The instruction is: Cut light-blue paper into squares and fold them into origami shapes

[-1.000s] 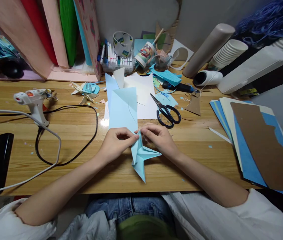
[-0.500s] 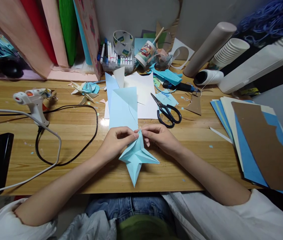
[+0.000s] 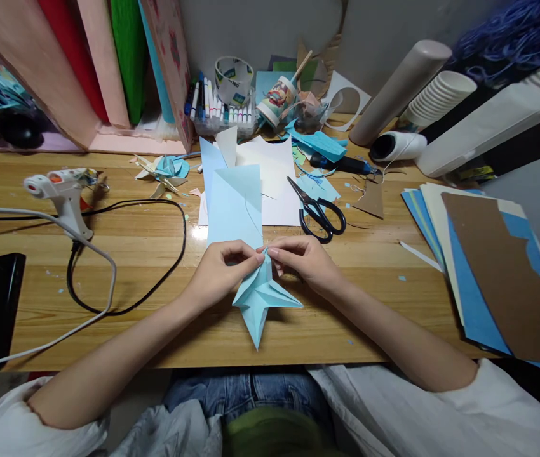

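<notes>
1. Since a second ago, the blue paper star (image 3: pixel 260 295) has turned, its lower tip swinging leftward below the grip.
2. The left grip (image 3: pixel 225 266) and right grip (image 3: pixel 304 259) both pinch its top point.
3. Its creased points look formed; fingers hide what remains at the pinched tip.
4. Beyond the right grip, scissors (image 3: pixel 309 202) lie untouched on the worktop (image 3: pixel 370 266).

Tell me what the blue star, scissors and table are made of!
The blue star looks like matte paper: thin, crisply folded. The scissors have thin grey blades, likely metal, and smooth black handles, perhaps plastic. The table looks wooden, perhaps varnished: grain and a shiny reflection.
</notes>
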Demonstrator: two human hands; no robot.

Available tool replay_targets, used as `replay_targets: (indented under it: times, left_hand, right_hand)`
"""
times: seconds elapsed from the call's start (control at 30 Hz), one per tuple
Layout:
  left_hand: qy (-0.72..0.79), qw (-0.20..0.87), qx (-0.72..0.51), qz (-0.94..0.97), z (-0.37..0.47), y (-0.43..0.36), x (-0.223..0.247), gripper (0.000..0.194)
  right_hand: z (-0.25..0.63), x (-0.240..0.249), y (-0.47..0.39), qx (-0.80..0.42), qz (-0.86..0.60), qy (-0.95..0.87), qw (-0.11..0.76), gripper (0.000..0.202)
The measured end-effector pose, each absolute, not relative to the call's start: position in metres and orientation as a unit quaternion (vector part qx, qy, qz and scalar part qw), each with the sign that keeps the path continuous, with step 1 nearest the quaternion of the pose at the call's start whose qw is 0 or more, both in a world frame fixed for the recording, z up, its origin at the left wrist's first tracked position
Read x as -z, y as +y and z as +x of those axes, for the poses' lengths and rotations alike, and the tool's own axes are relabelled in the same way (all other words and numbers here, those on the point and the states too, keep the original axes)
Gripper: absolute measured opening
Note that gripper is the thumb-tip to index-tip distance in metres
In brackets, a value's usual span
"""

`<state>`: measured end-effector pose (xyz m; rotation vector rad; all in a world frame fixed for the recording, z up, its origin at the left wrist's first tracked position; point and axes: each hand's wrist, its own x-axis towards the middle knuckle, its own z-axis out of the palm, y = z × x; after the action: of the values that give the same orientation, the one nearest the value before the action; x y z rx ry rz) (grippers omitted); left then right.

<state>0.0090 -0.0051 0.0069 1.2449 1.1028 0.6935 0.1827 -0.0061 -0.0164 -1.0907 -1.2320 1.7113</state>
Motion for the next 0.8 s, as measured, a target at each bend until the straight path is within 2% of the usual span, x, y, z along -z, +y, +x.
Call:
replay_targets:
  times: [0.17, 0.43, 0.8]
  left_hand:
    - [0.467, 0.623, -0.304, 0.549, 0.0083, -0.0047, -0.0050, 0.022]
    - [0.457, 0.641, -0.290, 0.544, 0.0058, -0.0029, -0.0056, 0.021]
    - [0.467, 0.624, -0.280, 0.561, 0.0059, -0.0021, -0.0042, 0.026]
  right_hand:
    - [0.1815, 0.0146, -0.0068, -0.646, -0.439, -0.492, 0.386, 0.021]
    - [0.1835, 0.0170, -0.0050, -0.726, -0.407, -0.426, 0.356, 0.022]
    - [0.1837, 0.0177, -0.0058, -0.672, -0.431, -0.481, 0.362, 0.021]
